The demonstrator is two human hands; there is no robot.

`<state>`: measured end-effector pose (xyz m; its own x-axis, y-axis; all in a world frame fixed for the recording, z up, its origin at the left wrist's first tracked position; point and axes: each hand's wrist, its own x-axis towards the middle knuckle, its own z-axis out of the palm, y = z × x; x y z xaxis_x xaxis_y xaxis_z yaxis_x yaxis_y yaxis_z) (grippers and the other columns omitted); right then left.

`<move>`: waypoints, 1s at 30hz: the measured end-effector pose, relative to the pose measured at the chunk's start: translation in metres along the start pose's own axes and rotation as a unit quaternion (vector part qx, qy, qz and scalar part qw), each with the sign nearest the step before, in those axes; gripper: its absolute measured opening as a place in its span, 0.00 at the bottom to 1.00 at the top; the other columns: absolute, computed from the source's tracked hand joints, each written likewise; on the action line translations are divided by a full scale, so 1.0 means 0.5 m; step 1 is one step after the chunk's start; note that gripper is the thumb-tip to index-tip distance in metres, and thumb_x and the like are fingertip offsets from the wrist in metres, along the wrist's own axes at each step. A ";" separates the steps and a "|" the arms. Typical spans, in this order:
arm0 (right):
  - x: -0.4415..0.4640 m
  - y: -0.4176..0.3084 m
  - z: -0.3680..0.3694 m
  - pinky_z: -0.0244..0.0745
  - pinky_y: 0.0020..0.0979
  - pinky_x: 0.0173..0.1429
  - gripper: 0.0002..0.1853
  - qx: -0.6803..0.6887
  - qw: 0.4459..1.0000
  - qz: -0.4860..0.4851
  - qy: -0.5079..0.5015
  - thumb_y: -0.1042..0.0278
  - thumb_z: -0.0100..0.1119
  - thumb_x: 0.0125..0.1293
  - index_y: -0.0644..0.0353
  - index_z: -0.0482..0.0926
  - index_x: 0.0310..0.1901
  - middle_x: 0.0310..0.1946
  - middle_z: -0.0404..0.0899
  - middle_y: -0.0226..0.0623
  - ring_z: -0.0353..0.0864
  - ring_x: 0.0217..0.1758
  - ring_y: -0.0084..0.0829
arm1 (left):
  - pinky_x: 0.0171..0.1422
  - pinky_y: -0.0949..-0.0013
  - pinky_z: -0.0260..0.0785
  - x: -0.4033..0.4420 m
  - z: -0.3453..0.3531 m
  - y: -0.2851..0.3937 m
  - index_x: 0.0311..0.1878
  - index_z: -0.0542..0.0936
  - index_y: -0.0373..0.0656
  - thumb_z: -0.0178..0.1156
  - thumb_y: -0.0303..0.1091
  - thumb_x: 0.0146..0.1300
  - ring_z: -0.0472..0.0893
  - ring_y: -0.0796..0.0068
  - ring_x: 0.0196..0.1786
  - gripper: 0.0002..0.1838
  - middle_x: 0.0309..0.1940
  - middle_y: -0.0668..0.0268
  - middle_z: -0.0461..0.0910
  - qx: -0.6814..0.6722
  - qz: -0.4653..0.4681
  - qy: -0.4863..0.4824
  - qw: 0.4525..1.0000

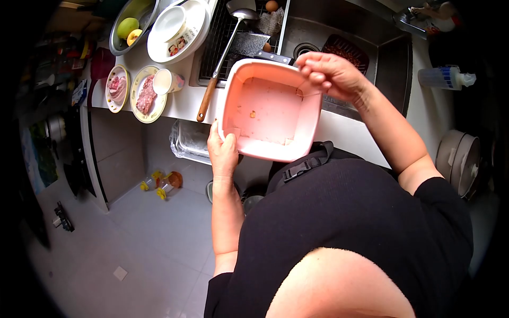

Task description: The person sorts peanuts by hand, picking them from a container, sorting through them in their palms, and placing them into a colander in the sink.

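A pink square basin (270, 108) with a few small brown bits on its bottom is tilted toward me at the counter's front edge. My left hand (224, 153) grips its near left corner, thumb over the rim. Above the far right corner is my right hand (331, 74), its fingers curled and close together; whether anything small is between them is too small to tell. Behind the basin lie a cleaver (252, 45) and a ladle with a wooden handle (208, 100).
The sink (392, 69) holds a dark red basket (347, 52). Left on the counter are plates of meat (146, 98), a paper cup (163, 82), white bowls (169, 24) and a metal bowl with fruit (117, 45). A bottle (439, 78) lies at the right.
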<state>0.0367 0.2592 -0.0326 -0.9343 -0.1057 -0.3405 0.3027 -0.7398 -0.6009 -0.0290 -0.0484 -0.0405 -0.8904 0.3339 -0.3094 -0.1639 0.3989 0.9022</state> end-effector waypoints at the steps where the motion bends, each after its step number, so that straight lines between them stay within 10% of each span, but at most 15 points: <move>1: -0.002 -0.011 -0.015 0.59 0.09 0.20 0.12 0.030 0.999 -0.007 0.013 0.72 0.48 0.70 0.67 0.73 0.51 0.30 0.73 0.28 0.64 0.21 0.09 | 0.42 0.73 0.69 0.000 0.000 -0.002 0.51 0.74 0.33 0.44 0.21 0.50 0.75 0.76 0.35 0.23 0.36 0.63 0.78 -0.015 -0.011 0.004 1.000; 10: -0.028 0.000 -0.205 0.47 0.14 0.15 0.11 0.232 0.964 -0.026 0.130 0.63 0.44 0.74 0.61 0.72 0.47 0.16 0.56 0.20 0.53 0.13 0.10 | 0.39 0.77 0.69 0.004 -0.017 0.009 0.53 0.73 0.32 0.45 0.21 0.52 0.73 0.81 0.33 0.23 0.37 0.66 0.77 -0.100 -0.038 0.030 0.994; 16: -0.033 0.058 -0.346 0.57 0.15 0.19 0.09 0.280 0.922 -0.040 0.266 0.73 0.45 0.72 0.65 0.71 0.49 0.28 0.69 0.30 0.66 0.22 0.16 | 0.38 0.80 0.66 -0.017 -0.083 0.008 0.54 0.73 0.33 0.48 0.19 0.50 0.74 0.81 0.33 0.24 0.36 0.66 0.77 -0.132 -0.043 0.066 0.988; 20: -0.036 0.078 -0.400 0.75 0.22 0.41 0.13 0.220 0.888 -0.055 0.400 0.76 0.44 0.70 0.63 0.70 0.55 0.40 0.75 0.38 0.77 0.41 0.29 | 0.47 0.77 0.69 -0.047 -0.128 0.010 0.57 0.70 0.30 0.47 0.18 0.50 0.77 0.75 0.40 0.26 0.43 0.61 0.78 -0.183 -0.039 0.086 0.979; 22: -0.046 0.064 -0.376 0.70 0.35 0.56 0.15 0.168 0.877 -0.079 0.444 0.69 0.49 0.69 0.58 0.71 0.56 0.45 0.76 0.35 0.73 0.51 0.35 | 0.53 0.73 0.69 -0.061 -0.156 -0.003 0.57 0.69 0.30 0.46 0.18 0.50 0.78 0.72 0.44 0.26 0.45 0.60 0.77 -0.195 -0.052 0.088 0.976; 23: -0.051 0.054 -0.366 0.50 0.42 0.71 0.24 0.192 0.879 -0.093 0.426 0.62 0.53 0.68 0.53 0.66 0.65 0.59 0.69 0.36 0.66 0.62 0.39 | 0.53 0.72 0.69 -0.068 -0.169 -0.008 0.57 0.69 0.30 0.46 0.18 0.50 0.78 0.71 0.44 0.26 0.46 0.59 0.77 -0.206 -0.058 0.086 0.973; 30: -0.037 0.037 -0.331 0.58 0.35 0.65 0.20 -0.073 0.878 -0.112 0.459 0.60 0.50 0.70 0.55 0.68 0.61 0.56 0.73 0.34 0.72 0.57 0.29 | 0.53 0.70 0.70 -0.101 -0.196 -0.037 0.56 0.69 0.30 0.47 0.18 0.50 0.78 0.70 0.45 0.26 0.46 0.58 0.77 -0.224 -0.084 0.130 0.962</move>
<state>0.0906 0.3572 -0.1571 -0.4482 0.6615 -0.6013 0.2139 -0.5737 -0.7906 -0.0223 -0.1562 -0.0120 -0.9020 0.0482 -0.4290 -0.4294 0.0006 0.9031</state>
